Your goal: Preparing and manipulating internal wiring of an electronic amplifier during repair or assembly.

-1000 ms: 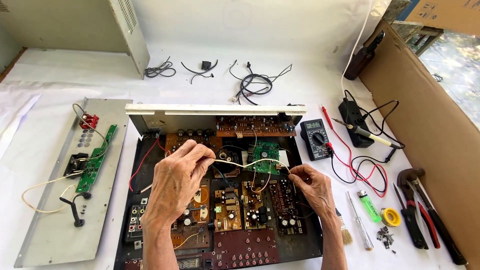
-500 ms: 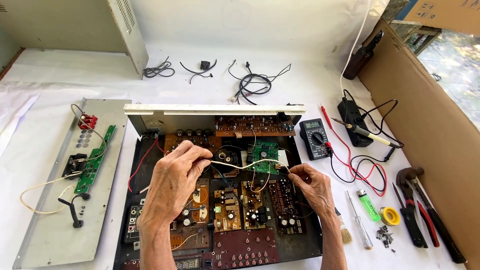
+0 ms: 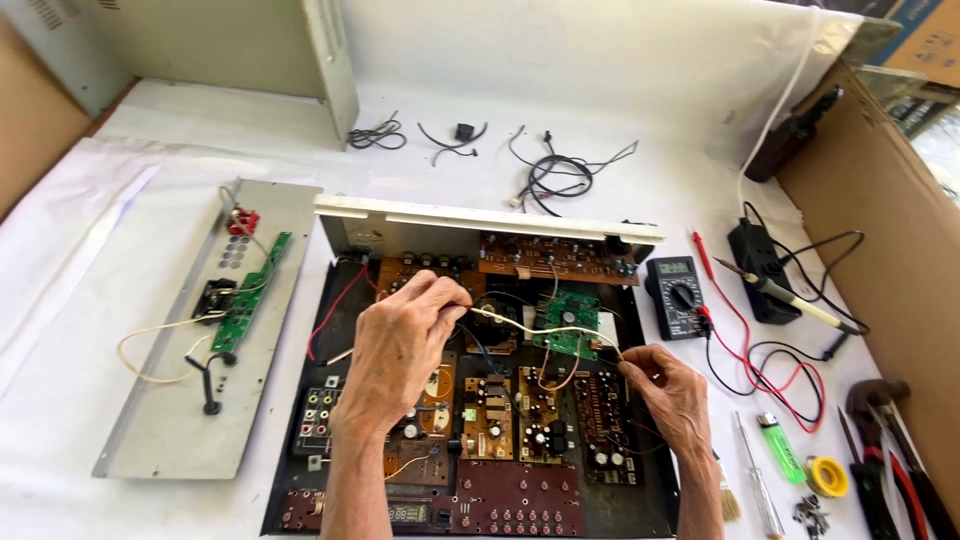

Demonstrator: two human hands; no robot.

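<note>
Overhead, both hands (image 3: 400, 340) on white wire (image 3: 535, 328)

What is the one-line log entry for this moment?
left hand: pinches thin white wire | right hand: pinches its other end | below: open black metal amplifier chassis

Both forearms reach up from the lower edge. The left hand (image 3: 400, 345) is raised, knuckles up, fingers curled, thumb and fingertips pinched together. The right hand (image 3: 668, 392) sits lower, back facing up, fingertips also pinched, pointing toward the left.
</note>
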